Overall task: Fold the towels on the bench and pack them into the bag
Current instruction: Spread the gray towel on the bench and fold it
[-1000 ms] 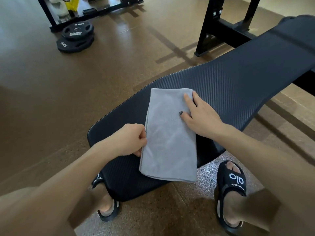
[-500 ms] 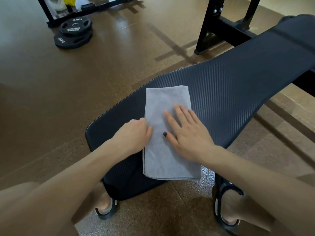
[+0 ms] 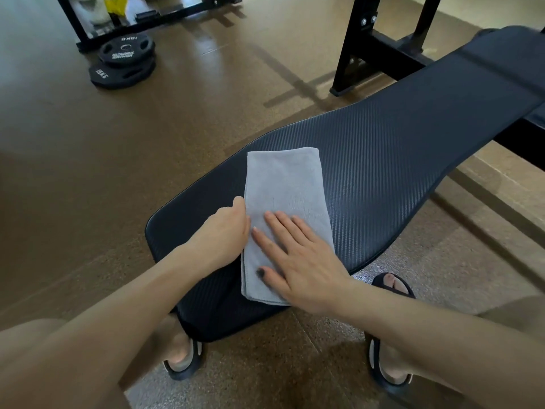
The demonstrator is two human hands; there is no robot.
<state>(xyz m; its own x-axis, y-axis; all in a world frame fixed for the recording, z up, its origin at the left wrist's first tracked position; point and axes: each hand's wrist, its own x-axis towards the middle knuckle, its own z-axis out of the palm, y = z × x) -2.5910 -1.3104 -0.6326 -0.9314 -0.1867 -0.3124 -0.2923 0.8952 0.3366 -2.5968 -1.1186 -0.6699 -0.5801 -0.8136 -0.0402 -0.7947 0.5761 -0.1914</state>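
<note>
A person's right hand [image 3: 298,261] presses flat, fingers straight and slightly spread, on a folded grey towel [image 3: 284,202] lying across the black bench [image 3: 398,172], while the left hand [image 3: 224,231] meets the towel's left edge, its fingertips hidden.

A black ribbed bench [image 3: 398,160] runs from the near middle off to the far right. One folded grey towel [image 3: 284,187] lies flat on its near end. On the brown floor [image 3: 73,172], far left, stacked weight plates [image 3: 124,62] sit.
</note>
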